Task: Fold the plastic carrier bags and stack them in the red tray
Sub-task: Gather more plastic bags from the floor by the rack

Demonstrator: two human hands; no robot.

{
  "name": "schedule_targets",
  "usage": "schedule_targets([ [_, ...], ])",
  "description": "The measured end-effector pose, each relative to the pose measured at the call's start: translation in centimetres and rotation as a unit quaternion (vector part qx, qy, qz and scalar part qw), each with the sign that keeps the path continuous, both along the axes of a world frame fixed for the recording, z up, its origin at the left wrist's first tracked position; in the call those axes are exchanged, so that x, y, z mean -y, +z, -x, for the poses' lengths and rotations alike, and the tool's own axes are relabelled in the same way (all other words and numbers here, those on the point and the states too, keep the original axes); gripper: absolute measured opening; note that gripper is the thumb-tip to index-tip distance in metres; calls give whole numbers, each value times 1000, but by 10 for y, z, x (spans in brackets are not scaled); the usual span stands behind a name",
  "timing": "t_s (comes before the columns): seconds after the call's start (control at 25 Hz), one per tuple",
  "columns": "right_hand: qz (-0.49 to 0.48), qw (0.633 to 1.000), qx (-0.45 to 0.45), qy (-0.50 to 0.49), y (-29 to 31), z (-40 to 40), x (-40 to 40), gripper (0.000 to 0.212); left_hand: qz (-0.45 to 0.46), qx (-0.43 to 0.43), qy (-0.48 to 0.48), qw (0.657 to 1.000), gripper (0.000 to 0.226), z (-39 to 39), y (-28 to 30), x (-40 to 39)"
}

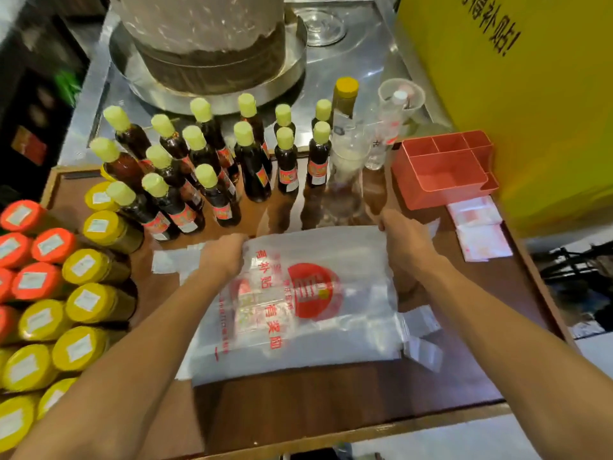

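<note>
Left hand (223, 257) and right hand (406, 242) apparently pinch the printed carrier bag's (308, 303) far corners; red tray (444, 169) at two o'clock.

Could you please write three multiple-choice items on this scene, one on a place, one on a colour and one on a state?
1. Where does the red tray stand?
A. At the table's far right, by the yellow board
B. Among the dark bottles
C. Under the bag

2. What colour are the caps of the dark sauce bottles?
A. Orange
B. Pale yellow-green
C. Blue

3. How is the plastic carrier bag held?
A. It lies untouched
B. One hand lifts it overhead
C. Both hands grip its far edge

Answers:
1 A: the tray sits on the table at the right, beside the yellow board.
2 B: every cap on these bottles is pale yellow-green.
3 C: the left hand and the right hand each hold a far corner, with the bag spread on the table.
</note>
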State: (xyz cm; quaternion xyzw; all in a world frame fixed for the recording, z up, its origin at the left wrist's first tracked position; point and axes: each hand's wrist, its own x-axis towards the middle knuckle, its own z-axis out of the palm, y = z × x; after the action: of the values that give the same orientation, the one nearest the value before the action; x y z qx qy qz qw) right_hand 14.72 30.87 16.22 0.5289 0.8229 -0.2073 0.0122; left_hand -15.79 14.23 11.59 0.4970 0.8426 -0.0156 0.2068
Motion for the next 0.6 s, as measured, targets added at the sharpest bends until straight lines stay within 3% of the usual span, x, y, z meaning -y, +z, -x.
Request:
schedule_targets([
  [0.08,-57,995,70,47,-7,4,-13,21,-31,-33,6,999,32,0,-1,-5],
  [0.2,-94,987,106,70,-21,6,-19,27,-161,2,-5,987,36,-8,-3,-4],
  [0.28,-92,990,71,83,-28,9,-15,29,-205,5,-34,978,38,-21,0,0],
  [0.44,-99,982,-21,160,-25,26,8,38,-176,-22,-55,983,52,-37,7,10],
  [0.6,-122,966,-45,222,0,64,44,45,-181,-62,-63,979,61,-40,26,26],
])
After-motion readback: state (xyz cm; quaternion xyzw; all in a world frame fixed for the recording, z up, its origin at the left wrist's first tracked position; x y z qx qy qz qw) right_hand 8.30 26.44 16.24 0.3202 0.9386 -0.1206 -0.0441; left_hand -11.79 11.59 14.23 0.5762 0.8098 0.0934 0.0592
